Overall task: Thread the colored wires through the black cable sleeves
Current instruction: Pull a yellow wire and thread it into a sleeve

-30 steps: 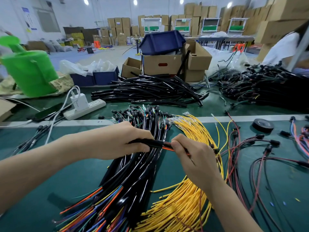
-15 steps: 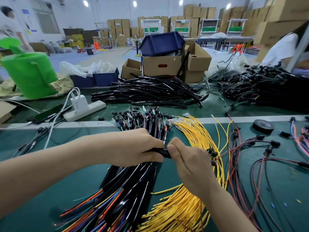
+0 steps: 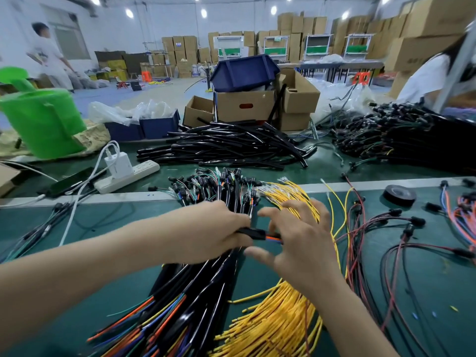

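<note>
My left hand grips a black cable sleeve above the green mat; an orange wire sticks out of the sleeve's right end. My right hand is just right of that end, fingers spread and blurred, holding nothing that I can see. Under both hands lies a bundle of sleeved harnesses with colored wire tails at the near end and black connectors at the far end. A bundle of yellow wires lies beside it on the right.
Loose black sleeves are heaped further back, before cardboard boxes. A power strip with charger sits left, a tape roll right. Red and black harnesses spread right. A green bucket stands far left.
My right hand has let go of the wire at the sleeve's end and spread its fingers. The orange wire shows again past the sleeve. The left hand keeps its hold.
</note>
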Motion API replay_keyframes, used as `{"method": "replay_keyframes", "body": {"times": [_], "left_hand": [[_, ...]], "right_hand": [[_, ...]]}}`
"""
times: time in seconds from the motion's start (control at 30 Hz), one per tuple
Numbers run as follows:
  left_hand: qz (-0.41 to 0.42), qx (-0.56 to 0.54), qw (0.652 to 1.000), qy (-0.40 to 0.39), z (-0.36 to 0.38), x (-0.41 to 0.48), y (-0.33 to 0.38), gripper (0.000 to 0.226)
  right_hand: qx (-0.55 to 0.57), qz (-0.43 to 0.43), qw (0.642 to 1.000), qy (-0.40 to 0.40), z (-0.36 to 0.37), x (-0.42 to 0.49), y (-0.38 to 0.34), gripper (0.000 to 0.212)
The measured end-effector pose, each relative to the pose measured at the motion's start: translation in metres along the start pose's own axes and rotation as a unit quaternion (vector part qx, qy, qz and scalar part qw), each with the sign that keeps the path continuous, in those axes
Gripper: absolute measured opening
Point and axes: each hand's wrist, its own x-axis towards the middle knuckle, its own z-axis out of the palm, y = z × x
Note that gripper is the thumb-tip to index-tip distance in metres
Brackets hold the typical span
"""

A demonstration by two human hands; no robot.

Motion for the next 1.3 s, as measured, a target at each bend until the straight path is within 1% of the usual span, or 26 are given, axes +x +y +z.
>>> {"method": "replay_keyframes", "body": {"times": [0.07,0.1,0.17,0.2,0.33,0.43,0.47,0.5,0.57,0.6,0.67,0.7,0.73,0.77,0.8,0.83,0.9,0.97,1.0,1.07,1.13,1.17,1.2,1.23,1.3], "left_hand": [[-0.007,-0.02,0.999,0.036,0.001,-0.008,-0.01,0.02],[-0.011,-0.016,0.999,0.033,-0.001,-0.013,-0.009,0.022],[-0.013,-0.021,0.999,0.021,0.001,-0.015,-0.007,0.024],[-0.01,-0.01,1.0,0.014,0.004,-0.012,-0.006,0.023],[-0.002,0.021,1.0,-0.017,0.01,-0.002,0.006,0.023],[0.009,0.038,0.999,-0.01,0.011,0.006,0.012,0.029],[0.008,0.043,0.999,0.001,0.009,0.007,0.012,0.03],[0.008,0.045,0.999,0.015,0.008,0.008,0.013,0.03],[0.009,0.04,0.998,0.042,0.007,0.008,0.017,0.029],[0.017,0.017,0.998,0.053,0.007,0.007,0.019,0.029],[0.035,-0.096,0.994,0.05,0.004,0.002,0.016,0.028],[0.033,-0.182,0.982,0.029,0.003,-0.004,0.01,0.026],[0.023,-0.284,0.959,-0.002,0.004,-0.011,0.001,0.025],[0.007,-0.382,0.924,-0.033,0.007,-0.02,-0.01,0.025],[-0.01,-0.455,0.889,-0.06,0.01,-0.031,-0.022,0.028],[-0.024,-0.494,0.865,-0.081,0.015,-0.042,-0.033,0.03],[-0.03,-0.524,0.845,-0.1,0.026,-0.062,-0.048,0.032],[-0.012,-0.563,0.822,-0.088,0.035,-0.076,-0.055,0.034],[0.001,-0.591,0.804,-0.072,0.038,-0.08,-0.055,0.033],[0.032,-0.649,0.76,-0.022,0.038,-0.086,-0.048,0.032],[0.056,-0.702,0.707,0.055,0.024,-0.083,-0.043,0.036],[0.066,-0.713,0.69,0.105,0.012,-0.08,-0.044,0.04],[0.079,-0.706,0.685,0.16,-0.003,-0.075,-0.047,0.041],[0.092,-0.686,0.689,0.213,-0.018,-0.072,-0.051,0.04],[0.097,-0.653,0.695,0.286,-0.043,-0.066,-0.059,0.038]], "right_hand": [[0.021,0.04,0.998,-0.054,0.002,0.0,0.007,0.023],[0.053,0.055,0.994,-0.078,0.004,0.0,0.008,0.019],[0.09,0.068,0.988,-0.106,0.008,-0.001,0.007,0.028],[0.089,0.064,0.989,-0.102,0.009,-0.001,0.004,0.03],[0.087,0.029,0.993,-0.073,0.011,-0.004,-0.003,0.037],[0.105,0.013,0.994,-0.03,0.009,-0.005,-0.004,0.05],[0.116,0.01,0.993,-0.008,0.007,-0.005,-0.004,0.051],[0.127,0.006,0.992,0.013,0.007,-0.004,-0.002,0.048],[0.149,0.004,0.987,0.054,0.007,-0.003,0.004,0.035],[0.157,0.011,0.985,0.076,0.008,-0.004,0.007,0.028],[0.158,0.043,0.978,0.127,0.012,-0.005,0.016,0.022],[0.153,0.065,0.975,0.149,0.014,-0.006,0.02,0.023],[0.141,0.091,0.971,0.168,0.015,-0.007,0.025,0.025],[0.118,0.118,0.968,0.186,0.016,-0.008,0.031,0.027],[0.089,0.145,0.964,0.203,0.016,-0.008,0.037,0.026],[0.063,0.173,0.958,0.221,0.016,-0.009,0.044,0.024],[0.041,0.218,0.943,0.247,0.017,-0.009,0.054,0.021],[0.057,0.246,0.932,0.261,0.018,-0.008,0.058,0.023],[0.076,0.258,0.926,0.266,0.019,-0.007,0.058,0.028],[0.098,0.275,0.916,0.274,0.019,-0.005,0.056,0.048],[0.069,0.275,0.924,0.257,0.019,-0.004,0.055,0.074],[0.052,0.275,0.93,0.239,0.019,-0.004,0.055,0.084],[0.044,0.276,0.934,0.223,0.02,-0.004,0.055,0.09],[0.045,0.278,0.936,0.212,0.021,-0.005,0.055,0.092],[0.056,0.285,0.934,0.207,0.024,-0.007,0.055,0.089]]}}
